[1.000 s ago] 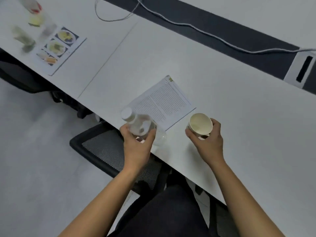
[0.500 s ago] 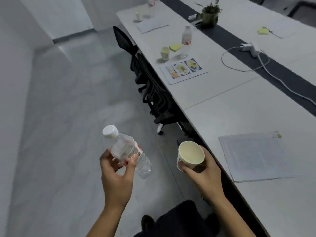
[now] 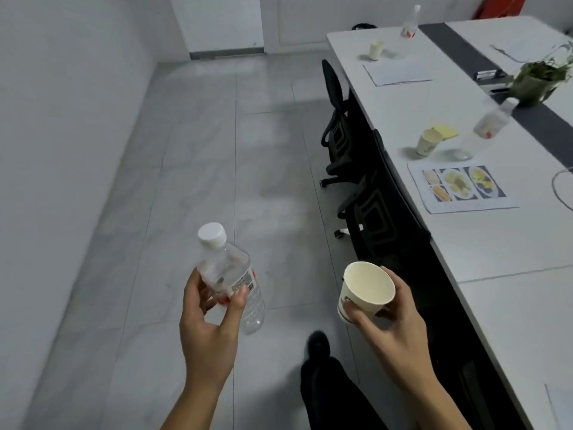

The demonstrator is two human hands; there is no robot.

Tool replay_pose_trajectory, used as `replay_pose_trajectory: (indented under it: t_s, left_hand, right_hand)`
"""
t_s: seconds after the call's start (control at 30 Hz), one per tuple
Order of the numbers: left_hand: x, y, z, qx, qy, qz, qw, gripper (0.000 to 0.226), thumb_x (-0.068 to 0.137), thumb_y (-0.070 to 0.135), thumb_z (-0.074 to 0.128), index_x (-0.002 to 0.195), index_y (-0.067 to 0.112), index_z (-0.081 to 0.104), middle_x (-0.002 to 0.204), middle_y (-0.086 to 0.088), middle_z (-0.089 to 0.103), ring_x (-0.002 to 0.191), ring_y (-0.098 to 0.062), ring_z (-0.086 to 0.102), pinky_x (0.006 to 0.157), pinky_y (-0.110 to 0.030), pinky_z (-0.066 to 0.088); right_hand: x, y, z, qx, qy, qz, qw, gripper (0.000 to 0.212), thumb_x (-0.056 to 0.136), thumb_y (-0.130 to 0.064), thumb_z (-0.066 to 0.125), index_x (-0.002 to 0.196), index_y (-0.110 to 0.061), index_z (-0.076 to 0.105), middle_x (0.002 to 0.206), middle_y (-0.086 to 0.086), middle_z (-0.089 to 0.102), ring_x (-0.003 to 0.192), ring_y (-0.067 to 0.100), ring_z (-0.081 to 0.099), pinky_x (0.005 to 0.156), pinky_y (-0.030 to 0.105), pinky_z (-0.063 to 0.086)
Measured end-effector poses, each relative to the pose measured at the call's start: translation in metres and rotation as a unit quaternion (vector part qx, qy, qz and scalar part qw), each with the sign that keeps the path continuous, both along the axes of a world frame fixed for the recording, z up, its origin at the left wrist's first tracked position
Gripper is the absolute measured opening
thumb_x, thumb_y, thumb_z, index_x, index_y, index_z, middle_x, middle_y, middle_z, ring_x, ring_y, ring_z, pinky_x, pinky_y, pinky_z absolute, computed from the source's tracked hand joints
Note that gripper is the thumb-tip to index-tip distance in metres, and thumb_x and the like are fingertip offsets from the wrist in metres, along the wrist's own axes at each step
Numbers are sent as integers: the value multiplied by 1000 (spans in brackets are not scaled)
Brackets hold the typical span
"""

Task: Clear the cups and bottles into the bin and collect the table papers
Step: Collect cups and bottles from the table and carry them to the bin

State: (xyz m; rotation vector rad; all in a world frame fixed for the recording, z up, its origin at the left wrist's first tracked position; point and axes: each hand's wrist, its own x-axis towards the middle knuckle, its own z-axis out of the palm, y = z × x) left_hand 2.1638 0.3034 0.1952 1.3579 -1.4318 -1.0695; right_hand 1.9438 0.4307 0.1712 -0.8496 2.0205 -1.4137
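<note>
- My left hand pinches the plastic bottle between thumb and fingers around its middle, cap tilted up and away from me. The grip is light and on a smooth, thin wall, so I judge a squeeze or a swing of the arm could let it slide out and drop to the floor below.
- My right hand is curled round the lower part of the paper cup, mouth tipped toward me. It looks empty, but I cannot tell if a film of liquid is left; tipping it further could drip on my trousers.
- Paper walls crush easily. If I press harder, the cup may fold and slip.
- No bin shows anywhere ahead of my hands, so I must look for it while both hands are full. Walking with my eyes up, I could catch a chair just right of my right hand.
- Far beyond my right hand, the table holds 2 more cups, 2 more bottles and several papers. With both hands full I cannot gather those now; trying to add 1 risks dropping what I hold.
</note>
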Motion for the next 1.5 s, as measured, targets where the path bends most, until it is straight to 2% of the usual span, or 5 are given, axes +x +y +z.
replay_pose_trajectory:
  t_s: [0.3, 0.7, 0.83, 1.33, 1.5]
  left_hand:
    - [-109, -216, 7, -1, -37, -31, 999, 64, 78, 41, 81, 135, 34, 53, 120, 13, 66, 106, -10, 65, 89, -27, 50]
    - [-206, -474, 9, 14, -25, 2, 1000, 63, 74, 53, 76, 131, 37, 55, 117, 16, 67, 105, -7, 65, 92, -34, 51]
    - [-246, -594, -14, 36, -9, 2, 999, 58, 77, 40, 78, 131, 37, 55, 117, 14, 67, 105, -10, 65, 95, -40, 53]
    - [-464, -1016, 6, 15, -30, -140, 990, 66, 69, 54, 72, 131, 39, 54, 119, 21, 65, 106, -8, 66, 92, -31, 51]
    - [-564, -1137, -7, 23, -35, -164, 986, 58, 75, 38, 82, 126, 43, 55, 120, 17, 66, 106, -7, 66, 95, -33, 51]
  right_hand:
    - [-104, -216, -33, 11, -26, 6, 1000, 75, 72, -37, 87, 136, -43, 47, 125, -27, 58, 109, 4, 61, 92, 36, 54]
    - [-217, -508, -16, 32, -14, 77, 996, 73, 74, -40, 85, 134, -47, 45, 123, -25, 60, 105, 5, 63, 90, 35, 55]
    - [-254, -622, -35, 44, -9, 61, 997, 73, 73, -42, 85, 134, -46, 46, 121, -26, 62, 103, 3, 63, 90, 34, 55]
    - [-436, -983, -15, 2, -39, -75, 996, 69, 74, -31, 87, 126, -53, 47, 122, -15, 64, 104, 5, 65, 87, 28, 54]
    - [-529, -1100, -36, -14, -62, -113, 992, 67, 75, -32, 86, 125, -55, 47, 120, -22, 63, 106, 4, 64, 90, 30, 54]
